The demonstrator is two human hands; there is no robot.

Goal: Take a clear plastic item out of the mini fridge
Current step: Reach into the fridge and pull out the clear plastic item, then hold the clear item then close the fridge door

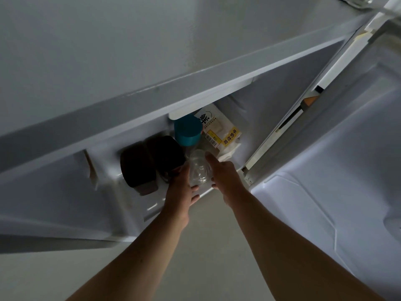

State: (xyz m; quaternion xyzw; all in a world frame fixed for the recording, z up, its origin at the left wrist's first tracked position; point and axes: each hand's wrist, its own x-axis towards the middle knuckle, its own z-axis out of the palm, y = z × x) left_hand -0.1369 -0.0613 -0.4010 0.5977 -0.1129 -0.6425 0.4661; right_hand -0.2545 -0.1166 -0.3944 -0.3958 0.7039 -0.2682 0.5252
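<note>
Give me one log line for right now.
step: grasp | item: clear plastic container, at white mini fridge front edge | left hand: holds it | right hand: holds it | door: open

The floor is a smooth, pale beige surface with no pattern, spread across the bottom of the view. The light is dim and cool, turning everything greyish with soft shadows. In the top right corner something shiny glints, too cut off to identify.
</note>
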